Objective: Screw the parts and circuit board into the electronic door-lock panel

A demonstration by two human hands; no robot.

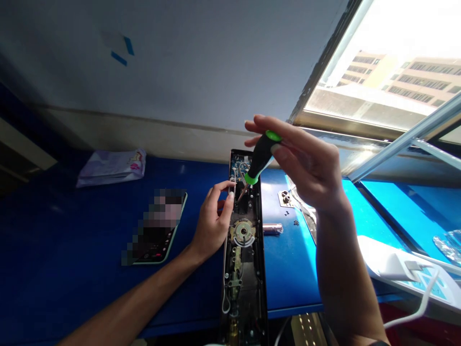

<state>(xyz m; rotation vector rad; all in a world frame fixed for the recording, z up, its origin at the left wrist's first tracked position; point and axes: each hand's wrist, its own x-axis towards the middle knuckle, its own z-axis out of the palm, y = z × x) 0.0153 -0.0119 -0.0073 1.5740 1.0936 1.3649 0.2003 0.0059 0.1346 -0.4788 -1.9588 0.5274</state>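
Note:
A long black electronic lock housing (256, 269) lies lengthwise before me, its inside showing a blue circuit board (238, 163), a round metal disc (244, 231) and latch parts. My right hand (306, 161) grips a black-and-green screwdriver (262, 154) between thumb and fingers. The tool is tilted, its tip down inside the housing below the board; whether it sits on a screw cannot be seen. At the housing's left rim, my left hand (214, 216) is closed in a pinch, thumb and forefinger at a white cable (225, 288) that runs along that side.
Left of the housing lies a phone (165, 230), with a purple-white packet (112, 167) farther back. To the right are a small white part (286, 198), loose black screws (296, 222) and a wrapped cylinder (272, 228). A white power strip (392, 264) with cords stands at far right.

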